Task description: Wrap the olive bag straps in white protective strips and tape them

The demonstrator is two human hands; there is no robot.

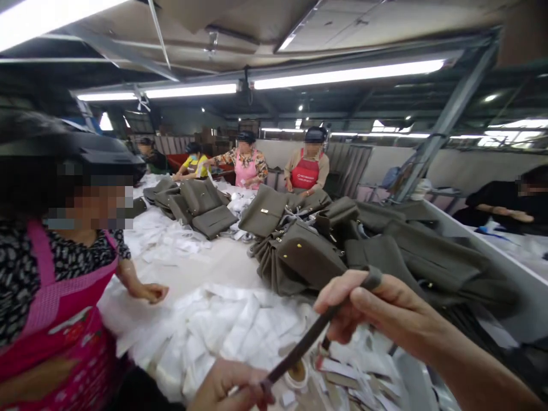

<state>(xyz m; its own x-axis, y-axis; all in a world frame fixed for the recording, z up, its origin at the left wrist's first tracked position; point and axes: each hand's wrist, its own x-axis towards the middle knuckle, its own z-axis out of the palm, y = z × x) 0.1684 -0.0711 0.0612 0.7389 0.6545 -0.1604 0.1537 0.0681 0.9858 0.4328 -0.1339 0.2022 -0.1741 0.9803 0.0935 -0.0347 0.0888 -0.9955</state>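
A narrow dark brown-grey strap (306, 341) runs slantwise between my two hands. My left hand (231, 385), at the bottom edge, pinches its lower end. My right hand (368, 302) is closed round the upper part, and the strap curls over the index finger. Below that hand a short dark end sticks out; whether it belongs to the strap I cannot tell. Under the strap stands a small white pot (298, 374) with something brown in it. Loose strips and scraps (342, 371) lie to its right.
Dark olive-grey bags (306, 254) are heaped across the right and back of the table. White sheets (226, 325) cover much of the near side. A co-worker in a pink apron (72, 319) is close on the left, a hand over the table. Several people work beyond; a metal post (449, 114) leans at right.
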